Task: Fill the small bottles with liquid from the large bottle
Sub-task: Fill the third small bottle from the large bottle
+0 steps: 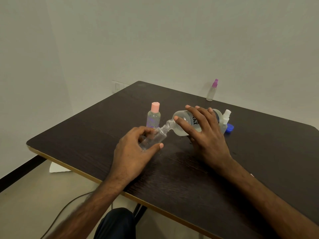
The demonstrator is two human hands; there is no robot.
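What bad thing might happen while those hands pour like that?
1. The right hand tips the large bottle so its narrow mouth meets the narrow mouth of the small clear bottle, which the left hand holds tilted in the air. A small wobble would likely spill liquid onto the table.
2. The large bottle's base is close to the white-topped spray bottle, so swinging it might knock that over.

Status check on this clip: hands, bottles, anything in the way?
Left hand grips small clear bottle, tilted. Right hand holds large bottle tipped, mouth against small bottle's neck. Pink-capped bottle stands just behind, not blocking.
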